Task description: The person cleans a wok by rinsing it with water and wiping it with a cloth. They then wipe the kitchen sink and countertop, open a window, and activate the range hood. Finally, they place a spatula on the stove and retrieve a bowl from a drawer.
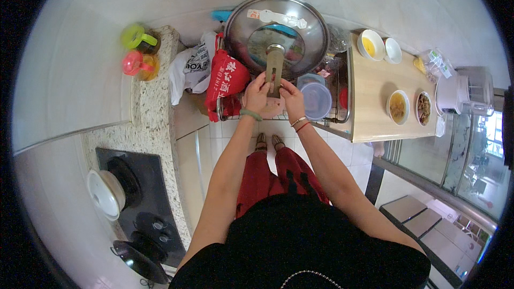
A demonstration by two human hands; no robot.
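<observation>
A large steel-rimmed glass lid (305, 56) stands in front of me on a wire rack, with a pale label strip across its upper part. From its middle a long greenish-brown handle (274, 64) points toward me. My left hand (256, 96) is closed, its fingertips pinching the left side of the handle's near end. On the opposite side, my right hand (292, 100) pinches that same end between thumb and fingers. Beside my left hand hangs a red cloth bag (227, 75). A clear plastic tub (317, 100) sits just right of my right hand.
At left, a granite counter (152, 93) carries lidded jars (140, 65) and a black gas stove (144, 182) with a white pot (106, 194). A wooden-topped cabinet (369, 91) at right holds bowls of food (397, 107). White plastic bags (195, 67) lie beside the rack (349, 91).
</observation>
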